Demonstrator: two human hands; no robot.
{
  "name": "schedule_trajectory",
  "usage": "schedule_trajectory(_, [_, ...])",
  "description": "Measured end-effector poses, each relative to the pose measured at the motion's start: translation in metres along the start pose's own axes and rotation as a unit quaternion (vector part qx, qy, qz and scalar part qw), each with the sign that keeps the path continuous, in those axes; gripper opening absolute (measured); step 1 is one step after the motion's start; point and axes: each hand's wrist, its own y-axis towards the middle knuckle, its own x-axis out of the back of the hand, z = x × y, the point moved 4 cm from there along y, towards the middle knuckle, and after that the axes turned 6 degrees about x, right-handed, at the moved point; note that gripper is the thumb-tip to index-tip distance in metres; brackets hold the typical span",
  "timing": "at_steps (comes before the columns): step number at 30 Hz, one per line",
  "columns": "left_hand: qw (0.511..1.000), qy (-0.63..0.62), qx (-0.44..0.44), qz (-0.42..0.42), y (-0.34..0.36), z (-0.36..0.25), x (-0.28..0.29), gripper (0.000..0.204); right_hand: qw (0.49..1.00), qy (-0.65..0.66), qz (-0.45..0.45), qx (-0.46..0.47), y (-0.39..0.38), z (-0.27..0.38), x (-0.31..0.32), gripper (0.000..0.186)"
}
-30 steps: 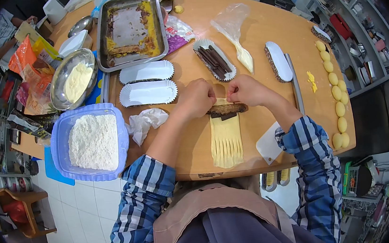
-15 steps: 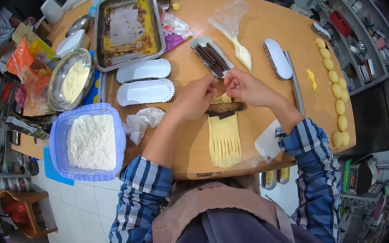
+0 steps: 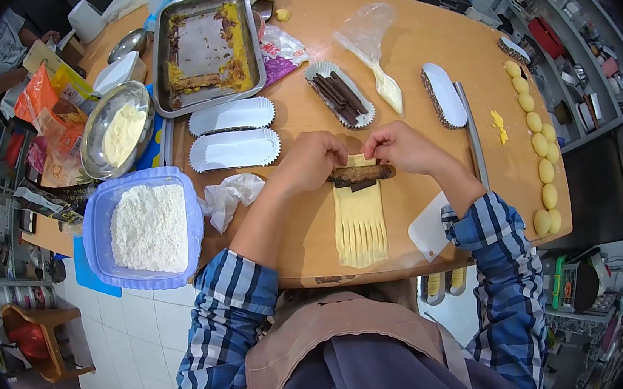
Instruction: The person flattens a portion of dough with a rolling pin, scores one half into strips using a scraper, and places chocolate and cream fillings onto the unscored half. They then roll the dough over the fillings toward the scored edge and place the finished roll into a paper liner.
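Observation:
A flat strip of pale dough [image 3: 360, 223], cut into several narrow fringes at its near end, lies on the wooden table [image 3: 417, 46]. At its far end a dark brown filling stick [image 3: 361, 175] lies crosswise. My left hand [image 3: 313, 160] and my right hand [image 3: 396, 147] pinch the far dough edge over the stick, one at each end. Just beyond sits a fluted paper tray of dark chocolate sticks [image 3: 340, 93].
A blue tub of flour [image 3: 146, 227], a crumpled tissue [image 3: 228, 198], two empty fluted paper trays [image 3: 233, 133], a metal baking pan [image 3: 207, 50], a steel bowl [image 3: 116, 129], a piping bag [image 3: 376, 55], a white scraper [image 3: 429, 226] and a row of dough balls [image 3: 538, 144] surround me.
Both hands have stayed at the dough's far end, fingers shifting slightly on the dark stick. My head has moved a little, shifting the view.

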Motion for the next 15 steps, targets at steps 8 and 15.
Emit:
schedule_trajectory(8, [0.998, -0.05, 0.036, 0.002, -0.002, -0.004, 0.002, 0.027, 0.992, 0.042, 0.035, -0.11, -0.003, 0.003, 0.003, 0.017])
schedule_trajectory(15, [0.99, -0.112, 0.059, 0.067, -0.01, -0.004, 0.002, 0.018, 0.989, 0.097, 0.079, -0.081, -0.013, 0.012, 0.0, 0.036])
